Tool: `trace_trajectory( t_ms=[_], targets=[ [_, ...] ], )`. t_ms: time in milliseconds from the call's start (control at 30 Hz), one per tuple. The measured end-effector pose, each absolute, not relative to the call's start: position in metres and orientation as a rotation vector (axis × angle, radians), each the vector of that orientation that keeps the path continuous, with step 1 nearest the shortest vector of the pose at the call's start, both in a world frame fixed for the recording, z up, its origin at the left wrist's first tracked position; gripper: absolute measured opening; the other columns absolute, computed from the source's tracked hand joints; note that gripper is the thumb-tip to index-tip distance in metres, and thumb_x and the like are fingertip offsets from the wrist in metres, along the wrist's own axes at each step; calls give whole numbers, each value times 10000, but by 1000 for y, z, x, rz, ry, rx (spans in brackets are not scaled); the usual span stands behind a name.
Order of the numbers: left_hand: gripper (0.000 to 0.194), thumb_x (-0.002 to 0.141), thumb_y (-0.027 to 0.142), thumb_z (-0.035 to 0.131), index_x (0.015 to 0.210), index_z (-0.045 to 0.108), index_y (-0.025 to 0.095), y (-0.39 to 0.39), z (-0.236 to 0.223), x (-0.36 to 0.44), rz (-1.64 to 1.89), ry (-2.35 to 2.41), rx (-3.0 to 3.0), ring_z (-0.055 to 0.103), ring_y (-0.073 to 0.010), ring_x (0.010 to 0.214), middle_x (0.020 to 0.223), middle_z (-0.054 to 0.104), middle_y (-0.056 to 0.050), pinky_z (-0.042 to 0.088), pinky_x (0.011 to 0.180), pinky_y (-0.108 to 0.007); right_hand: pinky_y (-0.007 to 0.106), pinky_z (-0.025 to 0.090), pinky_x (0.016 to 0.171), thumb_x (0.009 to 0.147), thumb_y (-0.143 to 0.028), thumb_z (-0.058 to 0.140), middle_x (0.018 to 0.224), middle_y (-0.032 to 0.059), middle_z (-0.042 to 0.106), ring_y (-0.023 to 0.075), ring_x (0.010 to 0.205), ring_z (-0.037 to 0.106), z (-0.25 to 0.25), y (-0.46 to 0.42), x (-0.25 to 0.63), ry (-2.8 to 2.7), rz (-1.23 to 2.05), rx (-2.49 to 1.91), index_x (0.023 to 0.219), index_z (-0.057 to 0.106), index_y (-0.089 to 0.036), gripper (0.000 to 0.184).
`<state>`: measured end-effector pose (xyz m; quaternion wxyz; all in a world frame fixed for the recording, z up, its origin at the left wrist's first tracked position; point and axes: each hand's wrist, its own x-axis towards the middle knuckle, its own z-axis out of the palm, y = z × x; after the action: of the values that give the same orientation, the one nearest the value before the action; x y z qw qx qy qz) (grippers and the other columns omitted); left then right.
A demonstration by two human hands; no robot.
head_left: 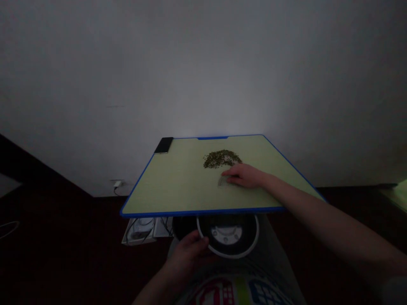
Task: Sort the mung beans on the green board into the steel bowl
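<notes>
My right hand (243, 175) is over the pale yellow tabletop (178, 182), its fingers closed on a small clear piece (223, 181) that looks like plastic; its exact kind is too faint to make out. Just beyond my fingers lies a spread-out heap of small brown-green grains or seeds (221, 158). Below the table's near edge, my left hand (192, 250) grips the left rim of a round bowl (235, 256) with a pale rim and a dark inside. A bright patch shows on the bowl's bottom. The table edge hides its far side.
A black phone-like slab (164, 145) lies at the table's far left corner. The blue table edging (197, 211) runs above my lap. An open white box (140, 233) with cables sits below left. A plug (117, 184) is in the wall behind.
</notes>
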<state>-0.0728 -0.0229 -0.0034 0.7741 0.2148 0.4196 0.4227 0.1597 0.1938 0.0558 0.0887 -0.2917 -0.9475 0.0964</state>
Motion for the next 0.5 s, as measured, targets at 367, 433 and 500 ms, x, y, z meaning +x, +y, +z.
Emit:
trace_trajectory(
  t_ms=[367, 433, 500],
  targets=[
    [233, 757, 225, 657, 973, 657, 140, -23, 2, -71, 887, 898, 479, 683, -269, 932, 1017, 737, -139, 510, 815, -378, 289, 434, 776, 865, -365, 485, 1046, 67, 699, 203, 909, 630, 52, 145, 159, -2699, 463, -1106, 1191, 629, -221, 384],
    [227, 752, 221, 663, 962, 659, 135, -23, 0, -70, 889, 915, 475, 685, -271, 923, 1008, 738, -141, 514, 794, -373, 288, 433, 776, 863, -361, 488, 1035, 66, 702, 202, 904, 631, 52, 139, 158, -2697, 490, -1100, 1185, 633, -225, 378],
    [238, 750, 217, 665, 971, 657, 128, -24, 0, -69, 893, 919, 476, 686, -275, 913, 1002, 737, -149, 516, 777, -369, 288, 431, 773, 861, -349, 490, 1034, 67, 701, 201, 902, 629, 54, 133, 157, -2703, 512, -1078, 1181, 636, -221, 374]
  ],
)
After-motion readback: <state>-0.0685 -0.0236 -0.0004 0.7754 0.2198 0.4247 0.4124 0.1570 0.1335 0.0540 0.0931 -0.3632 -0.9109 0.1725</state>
